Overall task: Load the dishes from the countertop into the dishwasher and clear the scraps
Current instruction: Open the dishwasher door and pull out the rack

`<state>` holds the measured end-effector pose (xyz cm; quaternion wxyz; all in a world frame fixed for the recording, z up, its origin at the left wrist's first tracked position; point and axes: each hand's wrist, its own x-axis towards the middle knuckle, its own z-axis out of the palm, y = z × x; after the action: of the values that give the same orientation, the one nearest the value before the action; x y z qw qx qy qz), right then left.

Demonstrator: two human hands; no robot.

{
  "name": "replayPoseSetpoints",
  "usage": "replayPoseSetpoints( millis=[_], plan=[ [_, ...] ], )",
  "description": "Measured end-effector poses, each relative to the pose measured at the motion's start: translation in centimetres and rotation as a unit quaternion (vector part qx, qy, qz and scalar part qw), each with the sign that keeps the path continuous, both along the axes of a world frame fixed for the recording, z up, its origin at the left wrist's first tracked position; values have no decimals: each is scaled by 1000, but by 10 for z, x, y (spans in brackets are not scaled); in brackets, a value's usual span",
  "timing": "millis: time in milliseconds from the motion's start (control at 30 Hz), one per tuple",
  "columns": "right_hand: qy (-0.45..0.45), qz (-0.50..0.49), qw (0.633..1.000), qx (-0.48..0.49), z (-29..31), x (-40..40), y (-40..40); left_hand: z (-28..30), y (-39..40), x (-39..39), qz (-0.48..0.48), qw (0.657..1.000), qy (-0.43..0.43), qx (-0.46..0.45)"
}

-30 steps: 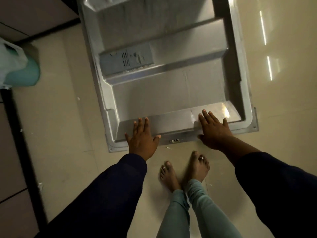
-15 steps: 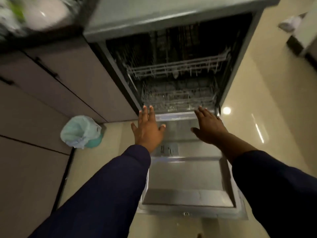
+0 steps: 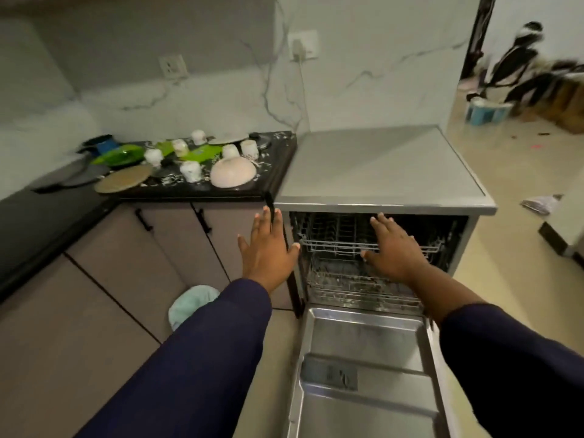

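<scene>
The dishwasher (image 3: pixel 382 172) stands open, its door (image 3: pixel 366 368) folded flat toward me, with wire racks (image 3: pixel 341 248) visible inside. My left hand (image 3: pixel 268 251) hovers open in front of the dishwasher's left edge. Spread and empty, my right hand (image 3: pixel 395 251) hangs before the upper rack. On the black countertop (image 3: pixel 278 165) to the left lie an upturned pink bowl (image 3: pixel 232 172), several white cups (image 3: pixel 190 171), green plates (image 3: pixel 121 154), a tan plate (image 3: pixel 124 182), a dark pan (image 3: pixel 79 180) and white scraps (image 3: pixel 167 180).
A bin lined with a pale green bag (image 3: pixel 192 303) sits on the floor under the cabinets (image 3: pixel 158 248), partly behind my left sleeve. A cable hangs from a wall socket (image 3: pixel 301 45). Blurred objects and a blue container (image 3: pixel 486 110) lie on the floor at right.
My view rose from the floor and lowered door to the counter and dishwasher opening. Both hands left the door's edge and now hover open at rack height.
</scene>
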<state>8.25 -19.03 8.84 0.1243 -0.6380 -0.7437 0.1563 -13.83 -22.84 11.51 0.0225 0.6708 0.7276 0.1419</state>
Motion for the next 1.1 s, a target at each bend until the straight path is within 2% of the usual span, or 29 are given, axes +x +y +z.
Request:
replayPoseSetpoints(
  millis=[200, 400, 700, 900, 1100],
  plan=[
    [11, 18, 998, 59, 49, -72, 19, 38, 5, -77, 14, 999, 14, 33],
    [42, 15, 997, 65, 59, -188, 41, 53, 29, -188, 29, 998, 14, 56],
    [87, 28, 993, 80, 77, -348, 72, 68, 52, -357, 85, 995, 30, 42],
    [80, 28, 994, 66, 70, -390, 90, 52, 67, -402, 86, 996, 15, 28],
    [77, -1, 996, 54, 42, -387, 109, 34, 99, -388, 40, 999, 12, 16]
  ],
)
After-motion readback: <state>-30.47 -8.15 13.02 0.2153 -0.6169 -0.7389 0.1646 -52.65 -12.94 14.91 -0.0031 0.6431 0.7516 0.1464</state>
